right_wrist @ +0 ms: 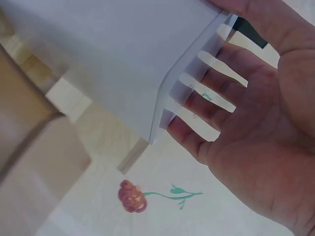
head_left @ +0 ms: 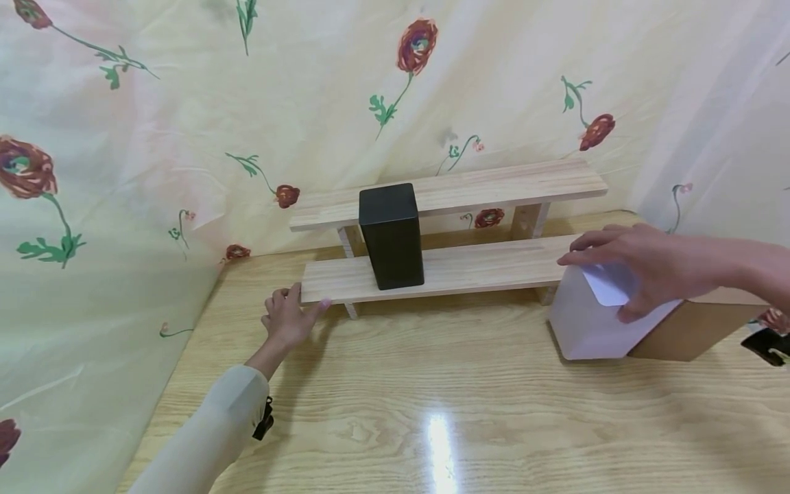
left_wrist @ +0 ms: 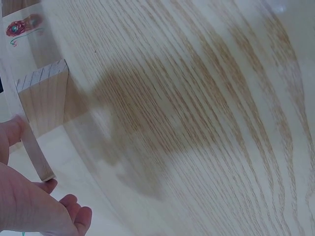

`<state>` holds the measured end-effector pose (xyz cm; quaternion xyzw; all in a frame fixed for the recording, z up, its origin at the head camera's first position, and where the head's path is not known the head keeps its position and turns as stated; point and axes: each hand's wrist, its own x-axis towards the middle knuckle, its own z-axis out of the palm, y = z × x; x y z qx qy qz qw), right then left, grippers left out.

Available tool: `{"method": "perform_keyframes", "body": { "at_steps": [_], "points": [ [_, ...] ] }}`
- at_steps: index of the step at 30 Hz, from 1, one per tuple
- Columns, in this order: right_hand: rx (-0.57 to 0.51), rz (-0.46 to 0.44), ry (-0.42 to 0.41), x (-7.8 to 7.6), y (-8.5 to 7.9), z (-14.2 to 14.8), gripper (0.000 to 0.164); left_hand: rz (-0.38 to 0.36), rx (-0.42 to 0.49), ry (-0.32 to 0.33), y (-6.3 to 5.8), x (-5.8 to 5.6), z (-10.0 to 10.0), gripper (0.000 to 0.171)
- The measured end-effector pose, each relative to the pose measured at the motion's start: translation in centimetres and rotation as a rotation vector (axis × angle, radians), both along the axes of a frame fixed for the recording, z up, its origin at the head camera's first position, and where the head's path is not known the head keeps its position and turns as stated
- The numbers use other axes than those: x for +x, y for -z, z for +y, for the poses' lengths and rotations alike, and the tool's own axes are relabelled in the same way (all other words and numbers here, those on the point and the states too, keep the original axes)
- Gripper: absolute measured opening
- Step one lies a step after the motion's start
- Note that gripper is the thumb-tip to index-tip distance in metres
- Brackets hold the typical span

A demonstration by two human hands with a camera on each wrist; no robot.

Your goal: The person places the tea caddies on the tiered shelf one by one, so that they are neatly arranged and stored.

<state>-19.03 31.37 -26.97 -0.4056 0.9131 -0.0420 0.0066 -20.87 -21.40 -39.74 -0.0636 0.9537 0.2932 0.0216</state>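
Note:
A two-tier wooden shelf [head_left: 494, 266] stands against the flowered backdrop. At the left end of its lower board my left hand [head_left: 290, 321] holds on, thumb at the front edge and fingers round the end; the left wrist view shows the board's end [left_wrist: 38, 155] between thumb and fingers. To the right, my right hand [head_left: 657, 264] grips a white box [head_left: 586, 326] from above, thumb on the near side and fingers over the far edge. In the right wrist view, spread fingertips touch the white box's edge [right_wrist: 160, 93]. A black box [head_left: 395, 250] stands upright on the lower board.
A brown cardboard box [head_left: 685, 329] sits right beside the white box, partly hidden by my right arm. The upper board [head_left: 494, 189] lies behind and above the lower one. Wood-grain tabletop [head_left: 370, 384] stretches in front, and flowered cloth [head_left: 154, 171] rises behind and at both sides.

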Motion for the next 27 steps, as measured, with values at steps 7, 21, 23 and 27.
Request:
{"method": "perform_keyframes", "body": {
  "at_steps": [7, 21, 23, 27],
  "points": [
    [0.032, -0.054, 0.014, -0.1, -1.3, -0.9, 0.090, -0.002, 0.002, -0.003, 0.0, 0.0, 0.0, 0.083],
    [0.042, -0.067, -0.028, -0.4, -2.9, -2.7, 0.089, -0.004, 0.005, 0.002, 0.0, -0.1, 0.1, 0.084],
    [0.052, -0.069, -0.039, -0.6, -3.3, -3.1, 0.089, -0.004, 0.005, 0.000, 0.0, -0.1, 0.0, 0.084],
    [0.060, -0.078, -0.033, -0.8, -4.2, -4.1, 0.087, -0.004, 0.006, 0.000, -0.1, -0.1, 0.0, 0.084]
  ]
}}
